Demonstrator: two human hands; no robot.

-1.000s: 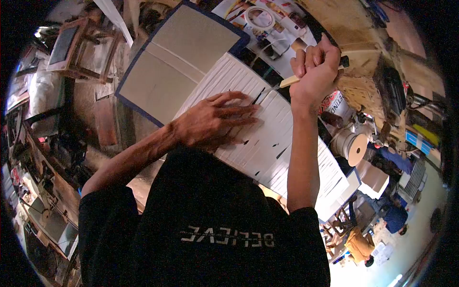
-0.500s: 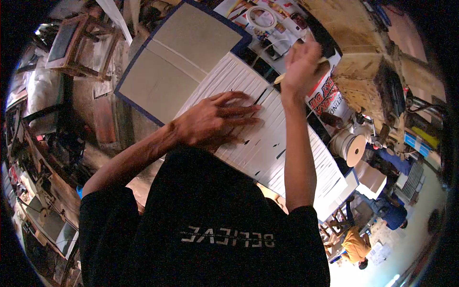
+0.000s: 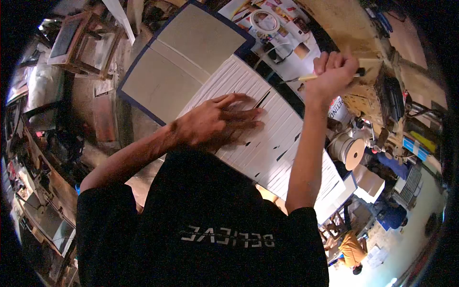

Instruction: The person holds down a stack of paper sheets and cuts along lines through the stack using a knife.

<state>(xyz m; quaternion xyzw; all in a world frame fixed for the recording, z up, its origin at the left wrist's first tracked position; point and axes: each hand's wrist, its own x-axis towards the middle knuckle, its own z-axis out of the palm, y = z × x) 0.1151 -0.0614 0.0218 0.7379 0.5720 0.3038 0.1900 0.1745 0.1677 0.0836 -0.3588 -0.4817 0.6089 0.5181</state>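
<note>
A long white surface of narrow, ridged paper strips, with a few dark gaps, lies in front of me. My left hand rests on it with the fingers spread, holding nothing. My right hand is raised off its far edge, fingers wrapped round a thin tool with a pale yellow handle and a narrow darker tip pointing left; its exact kind is unclear. Beside the strips, under their upper left end, an opened book cover shows grey-brown boards with a dark blue border.
Behind the work are a roll of white tape and printed sheets. A spool stands at right, near a white block. A wooden stool is at upper left. Other people are at lower right.
My right hand has moved right and away from the strips, lifting the tool's tip off the dark gap. My left hand has stayed nearly in place.
</note>
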